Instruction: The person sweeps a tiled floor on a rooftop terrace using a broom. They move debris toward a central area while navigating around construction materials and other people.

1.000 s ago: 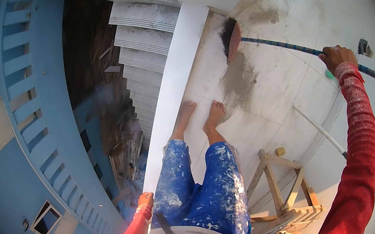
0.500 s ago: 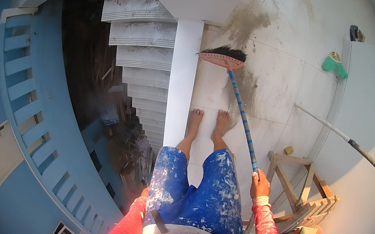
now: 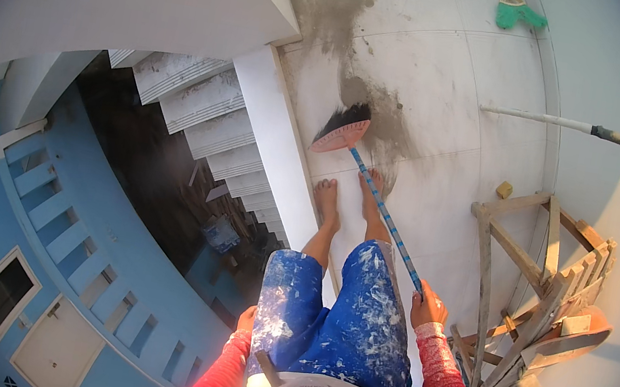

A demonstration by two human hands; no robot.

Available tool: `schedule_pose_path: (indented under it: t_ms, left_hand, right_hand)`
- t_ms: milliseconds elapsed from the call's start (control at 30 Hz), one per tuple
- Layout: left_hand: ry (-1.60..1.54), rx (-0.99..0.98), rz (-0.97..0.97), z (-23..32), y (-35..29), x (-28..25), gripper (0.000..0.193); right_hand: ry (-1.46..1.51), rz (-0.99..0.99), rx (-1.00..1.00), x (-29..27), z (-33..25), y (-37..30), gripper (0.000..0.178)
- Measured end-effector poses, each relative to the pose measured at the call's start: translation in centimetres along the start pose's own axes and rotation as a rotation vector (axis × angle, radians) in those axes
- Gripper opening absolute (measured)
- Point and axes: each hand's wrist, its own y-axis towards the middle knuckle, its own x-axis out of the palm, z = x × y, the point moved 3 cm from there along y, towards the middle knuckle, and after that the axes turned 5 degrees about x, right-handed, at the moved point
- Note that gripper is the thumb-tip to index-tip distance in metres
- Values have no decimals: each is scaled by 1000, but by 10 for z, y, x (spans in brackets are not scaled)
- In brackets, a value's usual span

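Observation:
My right hand [image 3: 429,307] is closed round the blue-striped handle of a broom [image 3: 386,216], near its upper end. The broom's pink head with black bristles slants over the pale tiled floor, just beyond my bare feet. Its bristles lie next to a patch of grey dirt [image 3: 377,110] smeared across the tiles. Beside my left thigh hangs my left hand [image 3: 248,319], close to the paint-spattered blue shorts [image 3: 352,332]. The fingers of that hand are mostly hidden.
To the left, a low white ledge [image 3: 277,122] borders a stairwell with descending steps [image 3: 213,112]. A wooden trestle [image 3: 550,275] stands at the right, near a small yellowish block [image 3: 504,190]. A long pole [image 3: 560,121] leans there too. Farther off lies a green cloth-like thing [image 3: 518,15].
The broom head has come closer to my feet and now slants. My view has turned, so the stairs and ledge sit at an angle. My right hand keeps its hold on the handle.

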Motion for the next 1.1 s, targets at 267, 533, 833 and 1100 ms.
schedule_pose_path:
  t_ms: [267,533,833,1100]
  left_hand:
    - [104,175,82,23,18,-13,32]
    - [355,68,-13,23,68,-33,33]
    - [375,2,89,83,94,-33,39]
    - [964,-51,-60,132,66,74,81]
  right_hand:
    - [82,-97,138,40,36,-13,38]
    - [252,-56,237,77,59,-50,39]
    - [272,-154,404,139,133,-131,39]
    - [246,-249,606,234,217,-203,35]
